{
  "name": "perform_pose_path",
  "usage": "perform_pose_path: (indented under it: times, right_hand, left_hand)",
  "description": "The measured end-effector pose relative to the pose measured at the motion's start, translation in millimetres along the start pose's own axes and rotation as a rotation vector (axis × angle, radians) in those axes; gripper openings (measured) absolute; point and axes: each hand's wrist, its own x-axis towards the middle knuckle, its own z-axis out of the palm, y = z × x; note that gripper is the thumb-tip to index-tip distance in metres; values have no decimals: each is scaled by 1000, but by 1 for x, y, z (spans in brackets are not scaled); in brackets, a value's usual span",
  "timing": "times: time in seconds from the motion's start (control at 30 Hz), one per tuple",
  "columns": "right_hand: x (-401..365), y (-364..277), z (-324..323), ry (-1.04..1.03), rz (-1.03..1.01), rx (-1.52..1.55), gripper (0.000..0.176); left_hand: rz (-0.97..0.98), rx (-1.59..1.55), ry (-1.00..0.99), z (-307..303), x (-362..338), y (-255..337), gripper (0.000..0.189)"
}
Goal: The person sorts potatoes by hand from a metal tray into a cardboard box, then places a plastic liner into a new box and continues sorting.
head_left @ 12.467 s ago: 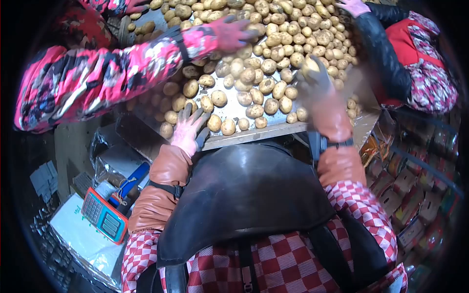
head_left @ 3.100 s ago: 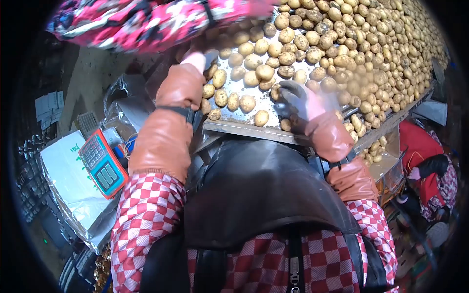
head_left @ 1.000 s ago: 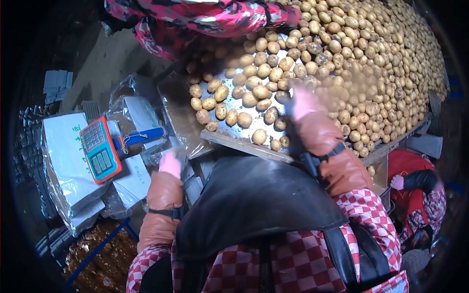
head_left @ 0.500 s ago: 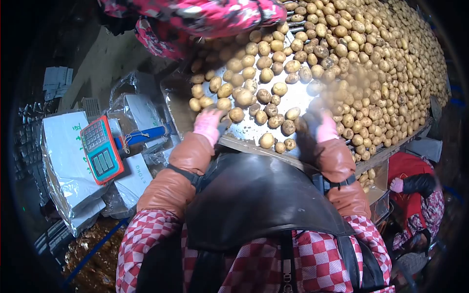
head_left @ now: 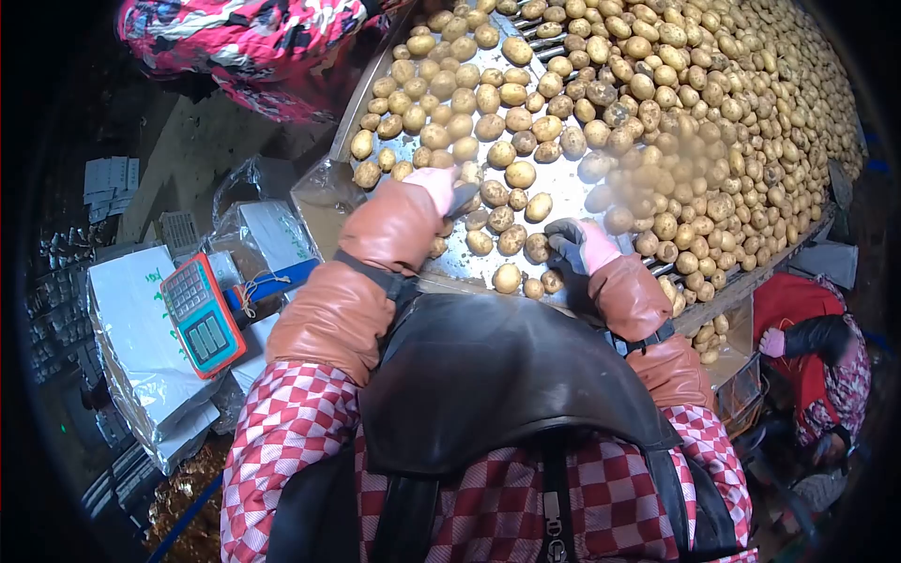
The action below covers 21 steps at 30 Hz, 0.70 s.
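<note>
Many potatoes (head_left: 521,174) lie loose on a shiny metal table (head_left: 563,183) in front of me. My left hand (head_left: 443,186), in a pink and grey glove, reaches in among potatoes at the left of the table; its dark fingertips are beside a few of them, and what it grips, if anything, is unclear. My right hand (head_left: 580,244), gloved alike, is at the near side, its grey fingers curved next to a potato (head_left: 538,248). Whether it holds that potato cannot be made out.
A dense potato heap (head_left: 741,141) fills the right. An orange-framed scale (head_left: 203,314) and plastic-wrapped white boxes (head_left: 131,328) stand left. One person (head_left: 253,47) is at the upper left, another (head_left: 807,347) at the lower right. The table has a raised rim.
My left hand has moved up and right, further over the potatoes. My right hand has shifted left. The upper-left person's sleeve has drawn back from the table.
</note>
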Motion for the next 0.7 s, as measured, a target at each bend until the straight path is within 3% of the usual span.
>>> perform_pose_path:
  times: [0.07,0.1,0.17,0.2,0.23,0.33,0.37,0.43,0.47,0.5,0.57,0.6,0.63,0.67,0.7]
  right_hand:
    - [-1,0,-8,-14,-114,-108,23]
    - [-6,-4,-9,-12,-109,-97,23]
    - [-9,-15,-5,39,30,147,26]
    - [-10,-27,-5,81,1,-51,28]
    - [-6,-28,-4,81,4,-48,28]
    - [-5,-44,-5,120,-120,-205,31]
    - [-3,-50,-8,121,-122,-205,31]
    - [0,-54,-10,71,-87,40,35]
    - [13,-41,-14,-118,67,310,44]
    - [13,-44,-5,-124,70,311,44]
    - [7,-54,21,-171,107,956,49]
    - [13,-48,21,-342,18,973,47]
    - [19,-50,17,-347,88,1014,43]
    - [24,-39,13,-340,-43,896,43]
    - [28,-28,10,-334,-173,773,43]
  left_hand:
    - [118,-164,-172,-5,2,-15,53]
    - [40,-192,-227,5,5,-19,49]
    - [44,78,-16,23,-9,1,52]
    - [20,-24,6,49,10,-8,55]
    - [20,-23,2,42,13,-6,55]
    - [-227,-442,-78,18,14,-3,52]
    - [-339,-617,-138,12,13,-10,68]
    - [-188,-536,292,13,-13,-19,54]
    - [-200,-465,329,7,-22,-16,46]
    - [-207,-465,327,7,-30,-5,46]
    - [112,-745,291,14,-37,26,35]
    - [125,-681,314,8,-30,39,34]
    - [143,-620,333,1,-14,47,35]
    - [133,-826,378,9,21,39,45]
    - [121,-758,431,-9,41,41,45]
